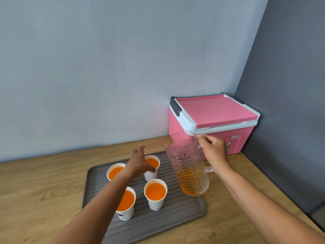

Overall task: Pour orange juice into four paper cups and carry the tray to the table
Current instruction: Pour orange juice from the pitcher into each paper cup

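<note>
4 cups (pixel 155 191) full, on tray (pixel 175 213). my r hand (pixel 213 150) grips jug (pixel 188 166) by handle; l hand (pixel 139 162) spread open at far cup (pixel 153 162). next: park jug off tray, slow.

1 head-worn wide-angle view, forward and down, close above the tray (pixel 177 221) on the counter (pixel 40 191), edges perhaps distorted.

Wooden worktop (pixel 44 187) in a corner: pale blue-grey wall (pixel 105 67) behind, darker grey wall (pixel 290 85) at right.
</note>
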